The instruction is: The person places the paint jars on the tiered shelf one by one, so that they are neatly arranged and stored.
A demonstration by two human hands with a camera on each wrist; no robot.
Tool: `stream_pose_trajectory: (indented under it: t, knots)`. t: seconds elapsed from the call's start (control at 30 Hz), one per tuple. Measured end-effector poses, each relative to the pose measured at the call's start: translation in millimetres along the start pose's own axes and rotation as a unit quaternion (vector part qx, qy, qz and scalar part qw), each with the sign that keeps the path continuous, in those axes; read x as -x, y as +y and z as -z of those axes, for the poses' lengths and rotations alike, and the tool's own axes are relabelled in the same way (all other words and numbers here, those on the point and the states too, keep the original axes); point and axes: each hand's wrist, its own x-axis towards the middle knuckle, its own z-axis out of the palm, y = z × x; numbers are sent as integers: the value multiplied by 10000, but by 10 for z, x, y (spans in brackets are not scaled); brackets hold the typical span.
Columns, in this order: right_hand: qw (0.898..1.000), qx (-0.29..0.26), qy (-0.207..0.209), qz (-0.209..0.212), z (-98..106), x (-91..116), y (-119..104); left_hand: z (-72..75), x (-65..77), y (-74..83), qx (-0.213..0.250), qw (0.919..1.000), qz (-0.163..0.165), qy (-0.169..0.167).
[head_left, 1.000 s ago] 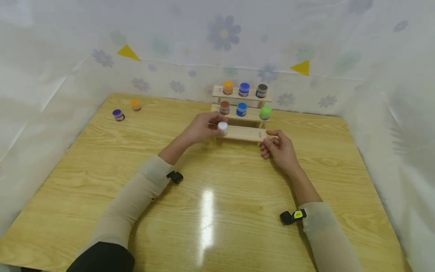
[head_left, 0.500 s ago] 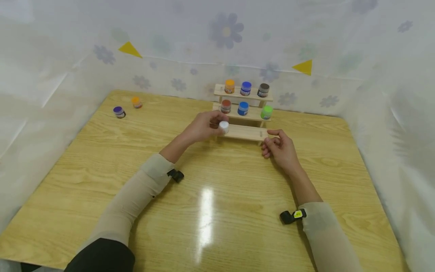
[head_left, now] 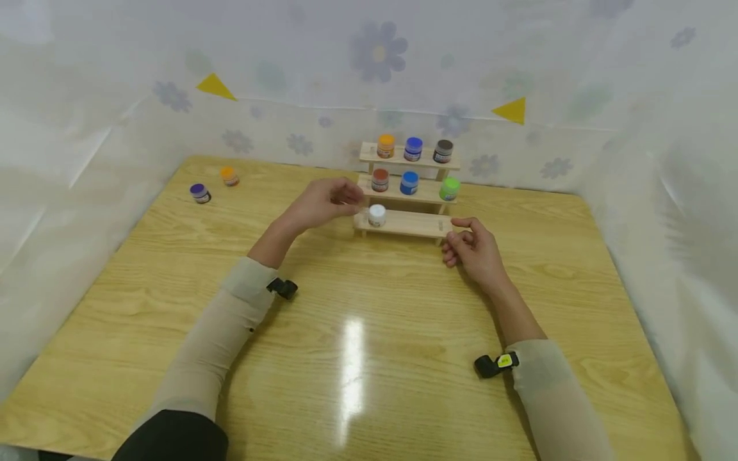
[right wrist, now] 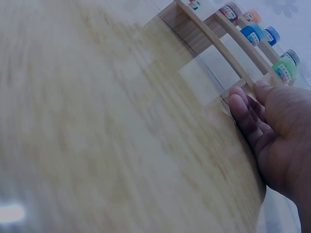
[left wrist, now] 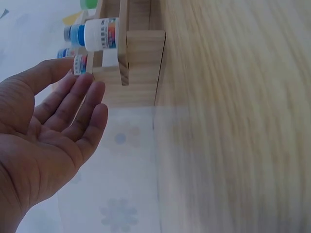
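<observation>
A white paint jar (head_left: 377,216) stands upright at the left end of the bottom step of a wooden tiered rack (head_left: 412,224). My left hand (head_left: 325,203) is just left of that jar, fingers loosely bent and nothing in them; the left wrist view shows its palm and spread fingers beside the rack's end. At the rack's right end, my right hand (head_left: 474,256) holds the corner of the bottom step between thumb and fingers. Brown (head_left: 380,180), blue (head_left: 409,183) and green (head_left: 450,189) jars line the middle step.
Orange (head_left: 385,146), dark blue (head_left: 412,149) and black (head_left: 442,152) jars stand on the top step. On the far left of the wooden table (head_left: 288,384) are a purple-lidded jar (head_left: 200,193) and an orange-lidded jar (head_left: 229,177). A flowered white curtain (head_left: 277,77) hangs close behind the rack.
My left hand has let go of the white paint jar and drawn back to the left, leaving it on the bottom step. The right hand stays at the rack's right end.
</observation>
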Motion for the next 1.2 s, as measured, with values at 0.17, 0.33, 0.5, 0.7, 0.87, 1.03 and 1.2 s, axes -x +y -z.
stream_pose_trajectory:
  t: [0.17,0.33,0.5,0.7,0.87,1.03,1.2]
  knots:
    - [10000,12,-16,-10,-24,-11,11,107,72,-50,66,9997,145,172]
    - [10000,63,-4,15,-30,-19,16,250,114,-123,23,9991,297,317]
    - [10000,57,-33,-4,-29,-21,22,435,181,-266,302,9963,547,596]
    - [10000,30,-13,-21,-1,-1,24,632,279,-489,435,9912,861,901]
    - [10000,44,10,-49,16,11,36,743,355,-663,529,9868,1175,981]
    - [9999,94,-6,-76,17,9,44,869,461,-808,661,9797,1463,1204]
    - [9999,106,-8,-28,16,1,22,1053,607,-936,702,9701,1610,1674]
